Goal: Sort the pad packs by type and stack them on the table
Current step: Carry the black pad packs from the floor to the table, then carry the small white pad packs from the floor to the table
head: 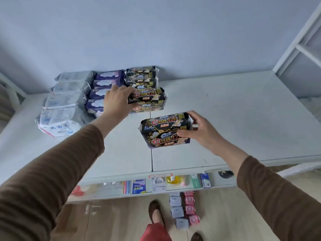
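Note:
My left hand grips the left end of a black pad pack at the front of a row of black packs against the wall. My right hand holds two black packs stacked together, a little above the white table, in front of that row. Left of the black row lies a row of purple packs, and further left a row of grey-white packs.
Under the table's front edge a shelf holds several small packs and items. On the floor stand rows of small grey packs and pink packs. A white frame stands at the right.

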A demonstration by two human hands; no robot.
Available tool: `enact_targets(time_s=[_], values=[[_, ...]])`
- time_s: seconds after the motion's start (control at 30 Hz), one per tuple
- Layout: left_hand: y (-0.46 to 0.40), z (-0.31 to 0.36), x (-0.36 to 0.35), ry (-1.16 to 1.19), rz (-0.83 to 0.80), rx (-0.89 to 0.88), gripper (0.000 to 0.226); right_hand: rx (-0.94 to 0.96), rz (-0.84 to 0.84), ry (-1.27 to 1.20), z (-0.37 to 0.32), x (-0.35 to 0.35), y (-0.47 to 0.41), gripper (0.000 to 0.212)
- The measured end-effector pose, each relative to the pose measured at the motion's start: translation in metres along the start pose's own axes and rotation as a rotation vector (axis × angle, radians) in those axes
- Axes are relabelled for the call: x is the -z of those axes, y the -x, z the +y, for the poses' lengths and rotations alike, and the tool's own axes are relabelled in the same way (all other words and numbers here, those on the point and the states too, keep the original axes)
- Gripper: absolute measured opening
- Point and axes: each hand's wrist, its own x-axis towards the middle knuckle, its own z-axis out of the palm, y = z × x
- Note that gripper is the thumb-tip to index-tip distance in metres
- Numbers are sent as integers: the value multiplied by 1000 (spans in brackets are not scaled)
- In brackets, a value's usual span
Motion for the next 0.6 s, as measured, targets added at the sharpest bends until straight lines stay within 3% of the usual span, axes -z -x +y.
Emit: enact_targets(time_s=[0.3, 0.6], values=[[-86, -56, -52, -82, -85, -7, 52, -62, 99, -59, 8, -36, -83, 48], [-105, -71, -67, -176, -132, -76, 52, -84, 99, -8, 23, -59, -139, 52]])
